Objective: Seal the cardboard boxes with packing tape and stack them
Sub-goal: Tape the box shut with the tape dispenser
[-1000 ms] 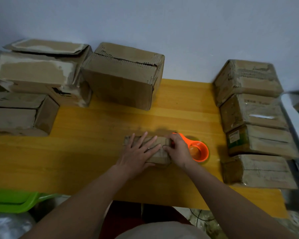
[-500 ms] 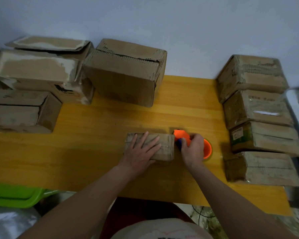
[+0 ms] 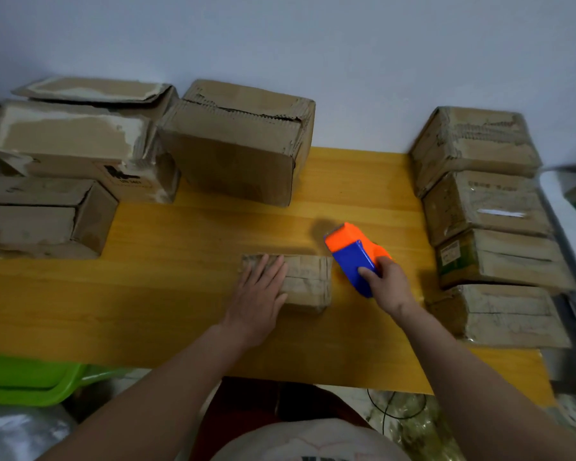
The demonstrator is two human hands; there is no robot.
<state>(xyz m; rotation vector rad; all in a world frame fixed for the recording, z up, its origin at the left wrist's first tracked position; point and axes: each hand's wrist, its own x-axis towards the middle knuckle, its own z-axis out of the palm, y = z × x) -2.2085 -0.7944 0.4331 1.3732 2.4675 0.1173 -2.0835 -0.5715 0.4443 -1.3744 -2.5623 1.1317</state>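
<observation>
A small flat cardboard box (image 3: pixel 308 277) lies on the yellow wooden table (image 3: pixel 187 287) in front of me. My left hand (image 3: pixel 258 296) rests flat on its left half, fingers straight. My right hand (image 3: pixel 388 284) grips an orange and blue tape dispenser (image 3: pixel 353 257), lifted just right of the box, its orange end pointing away from me. A stack of several taped boxes (image 3: pixel 489 227) stands at the table's right edge.
Larger worn cardboard boxes sit along the wall: one at the back middle (image 3: pixel 240 144), two at the left (image 3: pixel 74 141) (image 3: pixel 37 217). A green plastic bin (image 3: pixel 30 377) lies below the table's front left edge. A grey shelf (image 3: pixel 572 227) borders the right.
My right hand has left the box's right end, taken hold of the tape dispenser and raised it off the table. My left hand has slid to the box's left half.
</observation>
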